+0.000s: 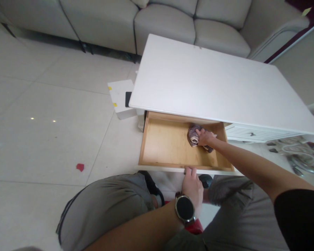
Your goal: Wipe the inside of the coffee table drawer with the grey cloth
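Observation:
A wooden drawer [167, 143] stands pulled out from a white coffee table [211, 80]. Inside it, toward the right, lies a bunched, partly rolled brown patterned cloth [193, 134] with a pale edge. My right hand [204, 137] reaches down into the drawer and is closed on this cloth, its fingers pressed over the top. With a watch on its wrist, my left hand [193, 184] grips the middle of the drawer's front; its fingertips show at the upper edge, while the thumb is hidden.
A closed drawer front with a dark knob [252, 134] is to the right. A white box [120, 94] with yellow tabs sits on the floor left of the table. Behind runs a grey sofa [164, 21]. Cables [300, 150] lie at right; a red scrap [80, 167] lies left.

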A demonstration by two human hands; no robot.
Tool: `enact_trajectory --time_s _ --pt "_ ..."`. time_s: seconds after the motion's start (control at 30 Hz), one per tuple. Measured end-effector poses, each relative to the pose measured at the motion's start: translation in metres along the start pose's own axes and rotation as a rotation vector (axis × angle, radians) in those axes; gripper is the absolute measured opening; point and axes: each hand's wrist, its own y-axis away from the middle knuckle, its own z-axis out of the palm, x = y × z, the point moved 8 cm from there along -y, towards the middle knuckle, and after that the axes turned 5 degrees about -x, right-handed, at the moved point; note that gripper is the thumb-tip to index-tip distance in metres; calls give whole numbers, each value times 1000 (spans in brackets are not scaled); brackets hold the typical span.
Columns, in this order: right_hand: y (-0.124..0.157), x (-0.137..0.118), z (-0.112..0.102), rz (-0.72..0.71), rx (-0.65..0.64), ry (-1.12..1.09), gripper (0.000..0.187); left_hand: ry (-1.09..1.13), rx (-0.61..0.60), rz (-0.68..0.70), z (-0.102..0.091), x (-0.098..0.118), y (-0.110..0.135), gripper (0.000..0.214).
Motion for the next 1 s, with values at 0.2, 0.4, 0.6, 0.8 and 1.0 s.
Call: enact_trajectory --time_s 0.2,0.4,0.6,0.8,1.0 --pt "-1 0 2 30 22 7 106 -13 71 -17 1 0 1 27" --pt "5 -3 -1 45 13 -15 105 1 88 -14 4 0 1 28" --pt "12 -7 -7 34 26 -32 101 6 19 17 4 -1 1 29" --pt "9 -8 -4 36 27 -38 105 -17 28 9 4 -2 1 30" --pt "8 -2 -2 16 7 -114 107 10 75 -7 9 -2 0 27"
